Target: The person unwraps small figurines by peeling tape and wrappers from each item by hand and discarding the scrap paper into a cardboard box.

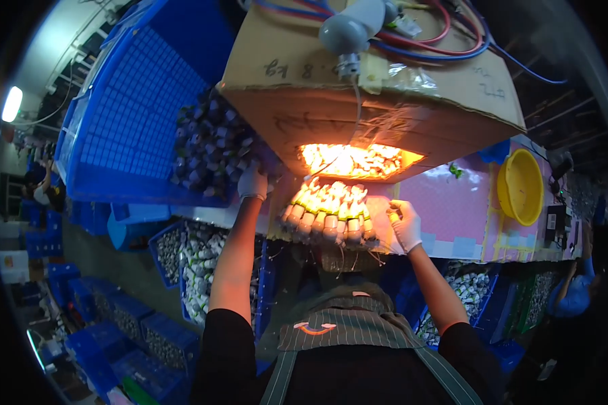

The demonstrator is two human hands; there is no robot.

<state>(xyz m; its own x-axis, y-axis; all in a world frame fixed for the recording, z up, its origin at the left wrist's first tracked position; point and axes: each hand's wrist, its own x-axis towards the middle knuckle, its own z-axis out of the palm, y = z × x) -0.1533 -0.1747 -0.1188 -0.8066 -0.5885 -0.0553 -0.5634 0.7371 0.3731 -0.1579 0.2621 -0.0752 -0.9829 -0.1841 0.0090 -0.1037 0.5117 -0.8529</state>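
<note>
My left hand (252, 182), in a pale glove, reaches to the edge of a pile of small grey and white cylindrical parts (213, 145) in a tilted blue crate; its fingers are partly hidden among them. My right hand (405, 226), also gloved, has its fingers bent together near a small yellowish piece, too small to make out. Between my hands, a row of grey and white parts with green bands (331, 219) lies at the table's front edge, thin wires hanging down. Behind them, bright light fills the opening of a cardboard box (385, 101).
The blue crate (121, 121) rises at the left. A yellow basin (521, 187) stands on the pink table (452, 216) at the right. A bulb-like grey object (344, 35) and hoses lie on the box. Below are crates of parts (199, 283). A person in blue (573, 293) is at far right.
</note>
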